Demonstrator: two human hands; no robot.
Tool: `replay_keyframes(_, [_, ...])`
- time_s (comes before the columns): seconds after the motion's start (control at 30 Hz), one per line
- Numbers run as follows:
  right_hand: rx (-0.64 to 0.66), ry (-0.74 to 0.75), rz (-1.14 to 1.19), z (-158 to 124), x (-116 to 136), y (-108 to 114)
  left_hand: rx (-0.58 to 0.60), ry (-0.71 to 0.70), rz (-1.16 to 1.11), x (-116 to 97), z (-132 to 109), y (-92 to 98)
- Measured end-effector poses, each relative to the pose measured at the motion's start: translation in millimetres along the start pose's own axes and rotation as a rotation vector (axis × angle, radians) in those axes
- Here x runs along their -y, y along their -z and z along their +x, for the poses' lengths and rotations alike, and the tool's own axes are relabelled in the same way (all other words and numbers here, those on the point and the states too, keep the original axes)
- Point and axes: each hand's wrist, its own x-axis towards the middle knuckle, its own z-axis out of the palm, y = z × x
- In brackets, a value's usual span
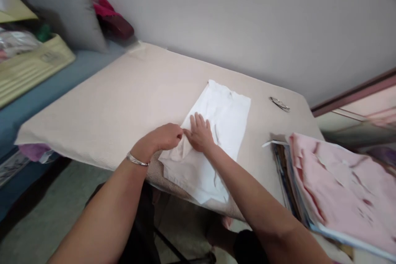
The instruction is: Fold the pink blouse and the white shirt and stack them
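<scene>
A white garment (230,109) lies flat on the cloth-covered table, with a ruffled or gathered far edge and its near end hanging over the front edge. At its left side my left hand (168,136) is closed, its fingers curled on the fabric edge, where the cloth is slightly bunched. Spread flat on the garment, my right hand (199,132) presses it down, its thumb close to the left hand's fingers. The right forearm covers part of the lower garment. A silver bracelet (137,159) circles the left wrist.
Eyeglasses (280,104) rest at the table's far right. A stack of folded clothes with a pink garment (346,189) on top stands at the right. On the left are a yellow basket (34,66) and a grey cushion (64,12). A wall (235,16) runs behind the table (130,103).
</scene>
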Motion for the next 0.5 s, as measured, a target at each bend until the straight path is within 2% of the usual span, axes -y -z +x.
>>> replay_keyframes(0.07, [0.096, 0.024, 0.065, -8, 2, 7, 0.000, 0.118, 0.069, 1, 2, -2.9])
replay_keyframes(0.13, [0.118, 0.008, 0.161, -17, -5, 27, -0.011, 0.248, 0.133, 4, 6, -7.7])
replay_keyframes(0.2, [0.051, -0.036, 0.239, -39, -18, 53, -0.004, 0.321, 0.156, 8, 11, -12.1])
replay_keyframes(0.3, [-0.040, -0.222, 0.227, -89, -41, 78, 0.014, 0.301, 0.141, 12, 17, -14.1])
replay_keyframes(0.4, [0.019, -0.464, 0.115, -135, -62, 73, 0.056, 0.290, 0.101, 7, 18, -11.3])
replay_keyframes(0.5, [0.103, -0.494, 0.036, -152, -71, 54, 0.108, 0.277, 0.021, -4, 18, -8.9])
